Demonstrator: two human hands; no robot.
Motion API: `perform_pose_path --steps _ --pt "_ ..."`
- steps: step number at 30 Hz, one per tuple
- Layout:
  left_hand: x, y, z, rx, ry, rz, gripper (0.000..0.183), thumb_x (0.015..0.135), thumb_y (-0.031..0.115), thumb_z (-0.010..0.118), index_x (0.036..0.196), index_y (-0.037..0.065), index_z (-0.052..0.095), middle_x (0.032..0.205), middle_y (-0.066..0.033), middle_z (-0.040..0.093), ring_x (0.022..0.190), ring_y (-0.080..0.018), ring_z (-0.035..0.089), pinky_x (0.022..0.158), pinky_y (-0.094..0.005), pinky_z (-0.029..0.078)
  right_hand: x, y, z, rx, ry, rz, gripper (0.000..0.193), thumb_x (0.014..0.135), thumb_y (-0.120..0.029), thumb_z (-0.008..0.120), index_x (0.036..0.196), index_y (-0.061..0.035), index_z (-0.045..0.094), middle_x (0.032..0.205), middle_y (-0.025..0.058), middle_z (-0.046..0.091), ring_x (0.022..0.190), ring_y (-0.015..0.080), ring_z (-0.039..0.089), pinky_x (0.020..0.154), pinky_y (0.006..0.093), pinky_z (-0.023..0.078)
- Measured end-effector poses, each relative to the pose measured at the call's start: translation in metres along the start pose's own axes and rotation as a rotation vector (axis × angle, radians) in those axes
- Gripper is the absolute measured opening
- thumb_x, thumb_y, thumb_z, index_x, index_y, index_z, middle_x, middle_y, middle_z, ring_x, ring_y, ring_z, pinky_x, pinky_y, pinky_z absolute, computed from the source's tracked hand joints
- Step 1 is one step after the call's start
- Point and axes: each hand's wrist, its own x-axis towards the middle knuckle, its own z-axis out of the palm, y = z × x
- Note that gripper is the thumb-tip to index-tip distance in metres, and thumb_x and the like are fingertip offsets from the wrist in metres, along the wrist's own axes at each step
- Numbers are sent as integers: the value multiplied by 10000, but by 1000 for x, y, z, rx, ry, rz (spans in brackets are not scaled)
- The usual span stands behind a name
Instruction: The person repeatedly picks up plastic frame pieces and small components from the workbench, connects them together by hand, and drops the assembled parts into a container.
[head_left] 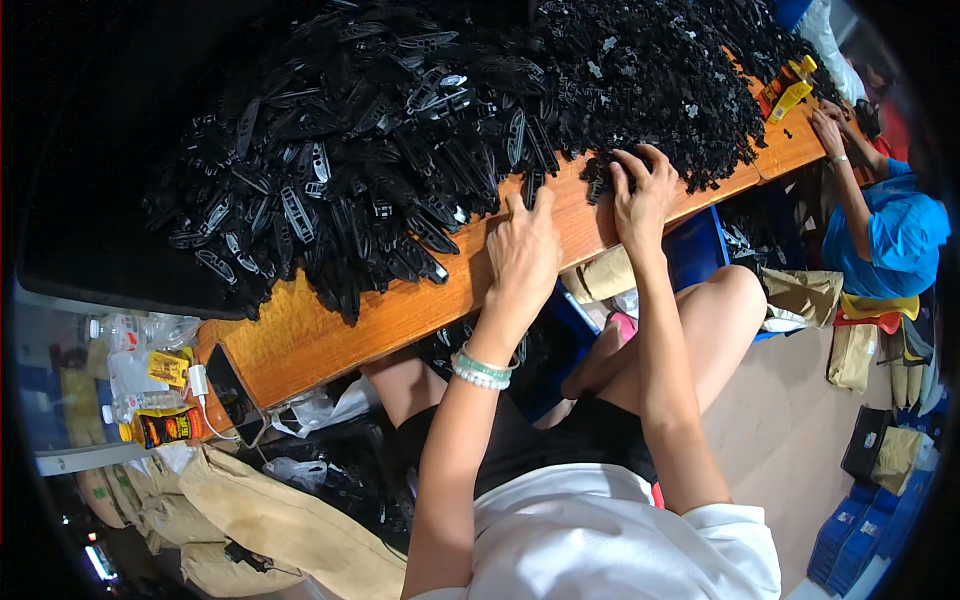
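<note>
My left hand (524, 250) is closed at the table's edge, its thumb and index finger on either side of a long, narrow black plastic piece (534, 187). My right hand (645, 200) is beside it, fingers apart and bent over the front of a heap of small black plastic parts (650, 90). A few small parts (597, 186) lie by its thumb; nothing shows in its grasp, though the fingertips are partly hidden. Left of that heap rises a large pile of long black plastic pieces (370, 130), some with shiny grey frames.
The wooden table (350, 335) slants across in front of me. Bottles and a white charger (198, 380) are at its left end. A yellow-capped bottle (790, 85) stands far right, near a co-worker in blue (885, 235). Blue bins (697, 250) sit below; brown sacks (270, 500) lie lower left.
</note>
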Motion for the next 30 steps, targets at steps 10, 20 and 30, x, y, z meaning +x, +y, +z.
perform_pose_path --steps 10,20,30 --pt "-46 -2 -21 -157 54 -56 335 788 12 520 1115 77 545 874 -214 546 742 -401 568 659 -467 450 -29 -55 1 166 -118 -108 208 812 -119 626 1016 -121 670 1122 100 560 1034 311 487 896 421 393" --pt "-75 -16 -35 -1020 -15 -402 204 876 1 536 1078 24 553 712 4 519 530 -27 461 478 -169 371 -3 5 -20 -144 61 54 287 765 -71 611 1050 -96 643 1131 60 583 986 254 510 858 385 373" --pt "-87 -25 -42 -1201 144 -348 205 886 47 551 1076 4 488 594 -43 545 436 -29 421 395 -156 301 -17 11 -33 -1 -6 83 127 742 -49 630 866 -59 652 890 58 622 875 260 527 765 378 400"
